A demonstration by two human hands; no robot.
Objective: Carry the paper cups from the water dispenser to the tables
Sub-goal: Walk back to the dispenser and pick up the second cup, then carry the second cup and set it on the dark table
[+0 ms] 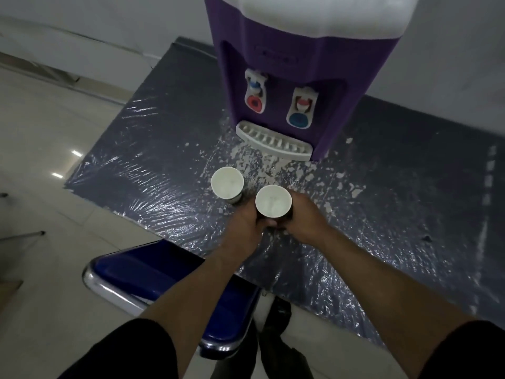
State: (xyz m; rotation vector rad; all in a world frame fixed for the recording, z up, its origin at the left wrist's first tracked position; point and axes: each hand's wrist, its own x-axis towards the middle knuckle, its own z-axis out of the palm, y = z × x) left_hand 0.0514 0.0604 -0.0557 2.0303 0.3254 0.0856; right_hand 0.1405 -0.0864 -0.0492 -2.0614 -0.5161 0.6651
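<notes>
Both hands are together at one cup. The left hand [245,222] and right hand [304,218] curl round the lower wall of the near paper cup [273,201] from either side, thumbs meeting beneath its rim. The cup stands upright, mouth open. The second paper cup [227,186] stands upright on the table [142,160] just ahead and left of the left hand; contact with the knuckles cannot be determined. The purple water dispenser [287,64] stands ahead of both hands, with its white drip tray [273,143] between it and the cups. A blue chair [153,272] sits below the left forearm.
</notes>
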